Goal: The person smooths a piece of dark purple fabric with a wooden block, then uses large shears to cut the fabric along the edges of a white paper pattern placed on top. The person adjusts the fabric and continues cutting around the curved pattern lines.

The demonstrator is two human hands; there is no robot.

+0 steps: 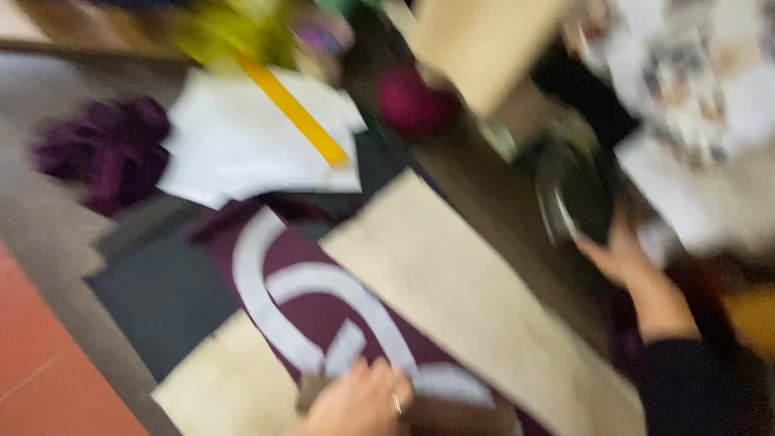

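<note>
Two hands are in view, both heavily blurred. Left hand (361, 401), wearing a ring, rests at the lower edge on a maroon fabric piece with curved white shapes (311, 311); whether its fingers are closed or spread cannot be told. Right hand (620, 252) reaches to a dark round metal object (571, 194) and touches its rim; its grip cannot be told. A long pale beige panel (476, 303) lies diagonally between the hands, overlapping the maroon fabric. White paper sheets (242, 141) carry a yellow ruler (292, 109); a bunched purple cloth (109, 149) lies just beside them on the grey tabletop (48, 202).
</note>
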